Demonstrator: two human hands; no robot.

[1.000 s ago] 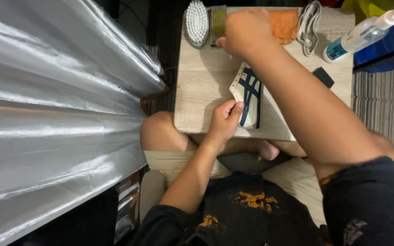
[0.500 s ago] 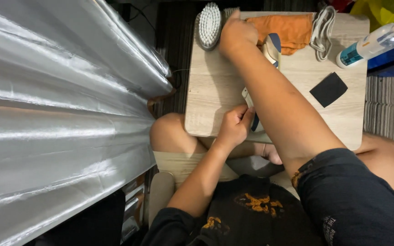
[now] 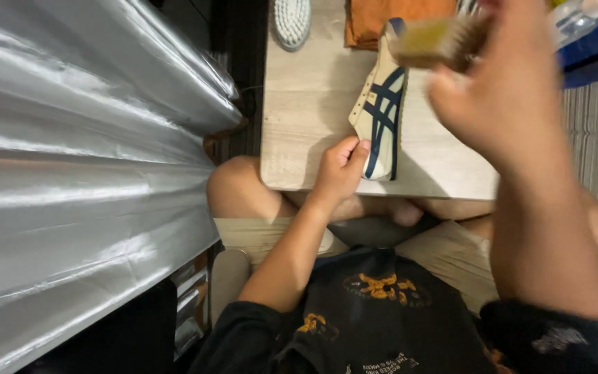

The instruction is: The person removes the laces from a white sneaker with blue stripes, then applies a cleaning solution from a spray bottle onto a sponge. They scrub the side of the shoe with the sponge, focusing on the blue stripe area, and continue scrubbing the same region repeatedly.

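Observation:
A cream sneaker with navy stripes (image 3: 381,111) lies on its side on the low wooden table (image 3: 306,97). My left hand (image 3: 340,170) grips its heel end near the table's front edge. My right hand (image 3: 506,90) is raised close to the camera and holds a wooden-backed brush (image 3: 430,43) above the sneaker's toe end. The brush is blurred.
A white oval brush (image 3: 292,19) lies at the table's far left, an orange cloth (image 3: 382,14) beside it. A spray bottle (image 3: 576,17) sits at the far right on something blue. Silver foil-like sheeting (image 3: 84,159) fills the left side. My bare knees sit under the table.
My right hand has come back from the table's far edge with a wooden brush and now hovers over the sneaker. The view has moved closer. My left hand stays on the sneaker.

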